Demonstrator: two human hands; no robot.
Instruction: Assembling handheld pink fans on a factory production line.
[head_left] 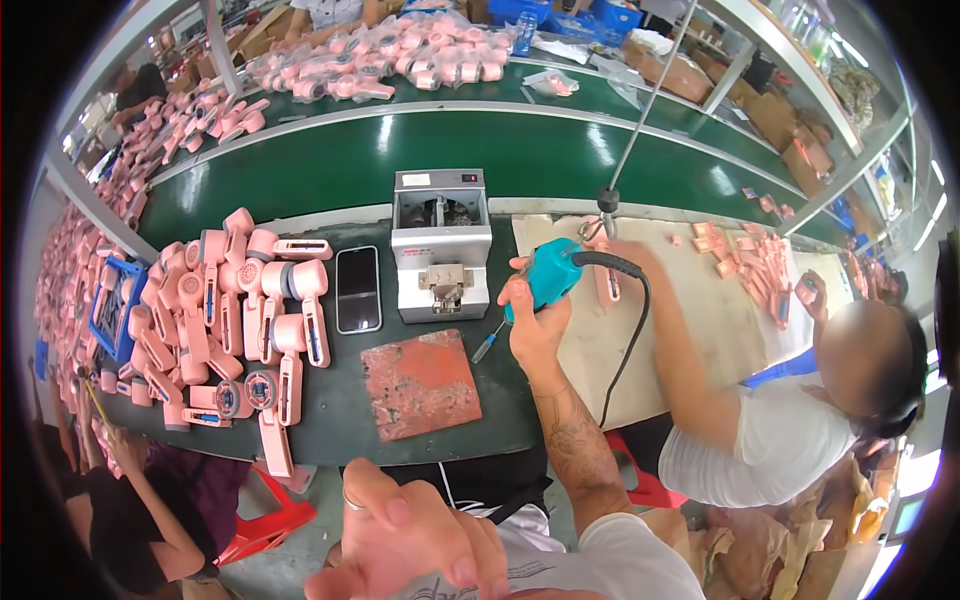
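Note:
My right hand [538,325] is wrapped round a teal electric screwdriver [552,275], its black cord looping off to the right. A hanging rod with a metal hook [607,205] comes down beside the tool's upper end. Low in the view, in front of my body, my left hand [425,535] is raised with loosely bent fingers apart and nothing visible in them. A worn reddish square pad [420,383] lies between my hands and a grey screw feeder [441,250]. Next to the pad is a small blue-handled screwdriver [487,343].
Pink handheld fan bodies [225,320] are piled at left, near a phone [358,290] and a blue crate [117,310]. Beyond runs a green conveyor [330,175]. At right, a co-worker's arm [690,360] reaches across brown paper [690,320] toward a pink part [606,285].

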